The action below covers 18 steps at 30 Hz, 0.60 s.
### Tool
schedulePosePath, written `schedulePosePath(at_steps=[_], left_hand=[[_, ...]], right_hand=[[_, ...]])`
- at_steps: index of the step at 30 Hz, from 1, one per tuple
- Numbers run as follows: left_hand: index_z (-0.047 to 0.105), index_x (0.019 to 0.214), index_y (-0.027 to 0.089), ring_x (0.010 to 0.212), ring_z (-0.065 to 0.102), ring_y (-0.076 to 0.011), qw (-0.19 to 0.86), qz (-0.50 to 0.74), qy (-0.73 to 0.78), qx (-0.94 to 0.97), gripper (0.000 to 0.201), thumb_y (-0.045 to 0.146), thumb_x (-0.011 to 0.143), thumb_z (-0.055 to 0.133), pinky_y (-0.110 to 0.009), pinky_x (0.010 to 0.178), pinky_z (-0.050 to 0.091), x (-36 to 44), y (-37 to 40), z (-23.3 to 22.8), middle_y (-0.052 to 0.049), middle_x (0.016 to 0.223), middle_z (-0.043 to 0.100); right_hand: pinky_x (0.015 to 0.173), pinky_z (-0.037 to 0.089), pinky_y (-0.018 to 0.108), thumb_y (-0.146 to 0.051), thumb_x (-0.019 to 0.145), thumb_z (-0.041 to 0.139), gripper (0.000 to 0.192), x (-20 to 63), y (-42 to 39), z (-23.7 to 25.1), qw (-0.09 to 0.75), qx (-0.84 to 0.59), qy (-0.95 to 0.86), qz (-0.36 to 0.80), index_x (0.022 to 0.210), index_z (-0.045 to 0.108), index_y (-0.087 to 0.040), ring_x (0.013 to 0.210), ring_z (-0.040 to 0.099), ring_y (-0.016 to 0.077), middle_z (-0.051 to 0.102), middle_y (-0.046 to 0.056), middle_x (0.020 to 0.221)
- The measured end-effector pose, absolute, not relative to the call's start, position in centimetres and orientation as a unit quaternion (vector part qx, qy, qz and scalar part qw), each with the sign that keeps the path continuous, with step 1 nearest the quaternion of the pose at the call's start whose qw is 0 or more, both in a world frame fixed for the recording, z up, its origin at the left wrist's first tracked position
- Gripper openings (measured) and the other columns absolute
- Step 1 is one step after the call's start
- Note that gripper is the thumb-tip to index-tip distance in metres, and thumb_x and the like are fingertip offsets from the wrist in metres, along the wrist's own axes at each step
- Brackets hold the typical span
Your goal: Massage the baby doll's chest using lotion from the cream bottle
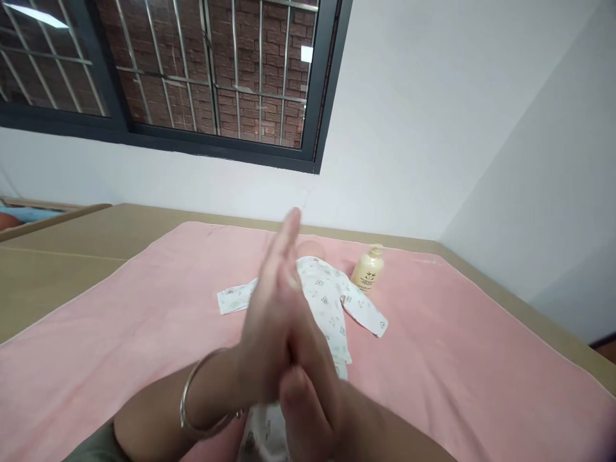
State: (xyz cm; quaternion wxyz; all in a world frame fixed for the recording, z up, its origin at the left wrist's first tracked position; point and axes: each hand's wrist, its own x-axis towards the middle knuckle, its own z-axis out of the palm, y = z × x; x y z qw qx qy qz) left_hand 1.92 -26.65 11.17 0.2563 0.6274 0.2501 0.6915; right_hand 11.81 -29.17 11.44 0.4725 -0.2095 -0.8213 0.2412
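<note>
The left hand (269, 321) and right hand (308, 378) are pressed flat together, palm to palm, holding nothing, above a doll (322, 289) in printed clothes. The doll lies on a pink towel (457, 346), with a bottle (368, 268) just beside it.

Two hands, the left hand (267, 327) and right hand (312, 385), pressed palm to palm. One doll (327, 295), one bottle (368, 268), one pink towel (457, 359), one bangle (205, 401).
</note>
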Motion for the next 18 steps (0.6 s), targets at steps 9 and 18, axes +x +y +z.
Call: schedulePosePath(at_steps=[9,18], left_hand=[[0.065,0.117,0.015,0.129,0.059,-0.0285,0.243,0.514,0.547,0.615,0.046,0.043,0.1,0.033,-0.044,0.112,0.042,0.6,-10.2,4.2,-0.016,0.135,0.066],[0.069,0.107,0.018,0.119,0.063,-0.0359,0.166,0.237,0.659,0.695,0.057,0.054,0.099,0.026,-0.055,0.106,0.038,0.0,-8.1,0.5,-0.019,0.12,0.072]], right_hand=[[0.115,0.038,0.046,-0.03,0.095,0.039,0.051,16.7,-12.2,5.7,0.398,-0.612,-0.658,0.183,0.138,0.057,-0.011,0.135,0.052,0.029,0.059,0.016,0.142],[0.113,0.026,0.059,-0.039,0.1,0.033,0.05,14.6,-10.7,2.1,0.189,-0.639,-0.743,0.066,0.137,0.057,-0.014,0.131,0.05,0.0379,0.059,0.019,0.139]])
